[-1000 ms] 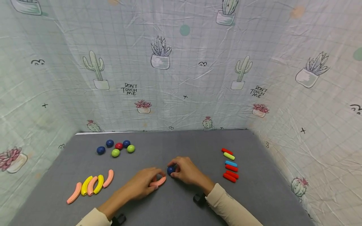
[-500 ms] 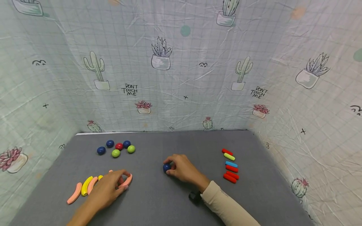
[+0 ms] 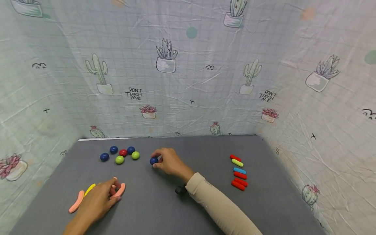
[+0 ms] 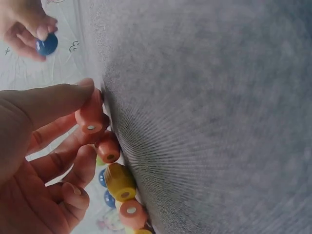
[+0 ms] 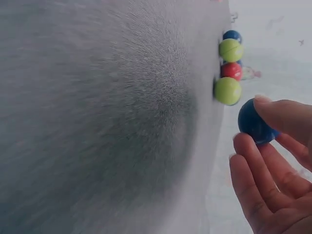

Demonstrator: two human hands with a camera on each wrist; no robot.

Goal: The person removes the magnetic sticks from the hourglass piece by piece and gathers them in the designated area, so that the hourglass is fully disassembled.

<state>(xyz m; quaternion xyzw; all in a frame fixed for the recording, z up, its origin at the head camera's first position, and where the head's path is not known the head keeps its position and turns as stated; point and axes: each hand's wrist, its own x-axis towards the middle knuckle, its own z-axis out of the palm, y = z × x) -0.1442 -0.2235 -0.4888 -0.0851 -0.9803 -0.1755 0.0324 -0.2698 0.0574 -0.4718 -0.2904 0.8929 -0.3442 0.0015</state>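
Observation:
My left hand [image 3: 98, 199] pinches a pink curved piece [image 3: 119, 191] between thumb and fingers, at the right end of the row of curved pieces. In the left wrist view that pink piece [image 4: 90, 114] sits low by the grey cloth, beside another pink one [image 4: 108, 147] and a yellow one [image 4: 120, 183]. My right hand [image 3: 170, 162] pinches a dark blue ball [image 3: 154, 161] by thumb and fingertips, right of the ball group. The right wrist view shows the blue ball [image 5: 256, 123] held out before the green ball [image 5: 227, 91] and red ball [image 5: 231, 71].
Several blue, green and red balls, with a green ball [image 3: 135, 155] nearest, lie at the back left. Red, yellow and blue short sticks, among them a blue stick [image 3: 239, 170], lie in a column at the right. Patterned cloth [image 3: 191, 81] walls the grey table [image 3: 205, 209].
My left hand has carried the pink curved piece leftward from the middle to the row. My right hand has moved the blue ball left and away from me, toward the other balls.

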